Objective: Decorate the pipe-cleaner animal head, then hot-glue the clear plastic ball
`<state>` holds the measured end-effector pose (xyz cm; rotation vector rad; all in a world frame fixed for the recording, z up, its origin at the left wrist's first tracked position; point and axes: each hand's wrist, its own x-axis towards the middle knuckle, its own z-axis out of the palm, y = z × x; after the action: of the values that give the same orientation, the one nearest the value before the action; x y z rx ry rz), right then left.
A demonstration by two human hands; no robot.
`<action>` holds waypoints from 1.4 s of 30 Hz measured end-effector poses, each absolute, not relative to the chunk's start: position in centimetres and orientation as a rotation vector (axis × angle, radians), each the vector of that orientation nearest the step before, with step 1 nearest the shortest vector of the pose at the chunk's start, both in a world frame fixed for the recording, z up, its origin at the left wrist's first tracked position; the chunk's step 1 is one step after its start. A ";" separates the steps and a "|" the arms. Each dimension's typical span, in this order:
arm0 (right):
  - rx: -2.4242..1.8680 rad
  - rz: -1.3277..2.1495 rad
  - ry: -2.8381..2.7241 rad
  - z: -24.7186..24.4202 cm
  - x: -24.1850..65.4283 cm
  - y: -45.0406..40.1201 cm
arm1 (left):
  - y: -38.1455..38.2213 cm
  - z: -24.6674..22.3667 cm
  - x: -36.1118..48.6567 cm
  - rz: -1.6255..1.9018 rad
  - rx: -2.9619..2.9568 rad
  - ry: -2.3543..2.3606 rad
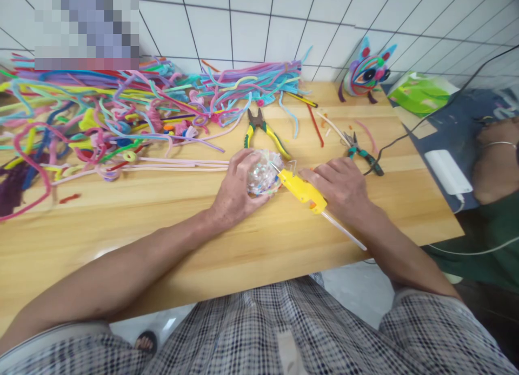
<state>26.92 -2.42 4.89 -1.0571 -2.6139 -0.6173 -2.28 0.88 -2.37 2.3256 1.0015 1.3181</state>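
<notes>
My left hand point(237, 188) is wrapped round a shiny, whitish iridescent ball point(263, 172) above the wooden table. In my right hand point(343, 186) is a yellow glue gun point(302, 191), its metal nozzle pointing left at the ball's right side. Whether the nozzle touches the ball I cannot tell. A clear glue stick point(344, 231) sticks out of the gun's rear toward the lower right. Just behind the ball lie yellow-and-green pliers point(265, 131) with their jaws apart.
Colourful pipe cleaners point(121, 110) cover the table's back left. Smaller pliers point(359, 150) and a black cord point(395, 140) lie beyond my right hand. A fuzzy decorated head point(367, 74) stands at the back right. Another person's arm point(497, 158) shows at the right.
</notes>
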 end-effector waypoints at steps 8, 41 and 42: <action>-1.080 -0.642 -2.618 5.0 26.9 -2.5 | 0.9 -2.3 -2.3 1.319 2.334 0.999; -1.102 -0.581 -2.603 5.2 26.8 -2.8 | 0.9 -2.3 -2.3 1.305 2.314 0.999; -1.129 -0.550 -2.613 5.2 26.8 -2.8 | 0.9 -2.3 -2.3 1.297 2.316 1.005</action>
<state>26.85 -2.83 5.17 -1.1290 -2.6132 -0.5498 -2.29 0.93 -2.33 2.3160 1.0048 1.2973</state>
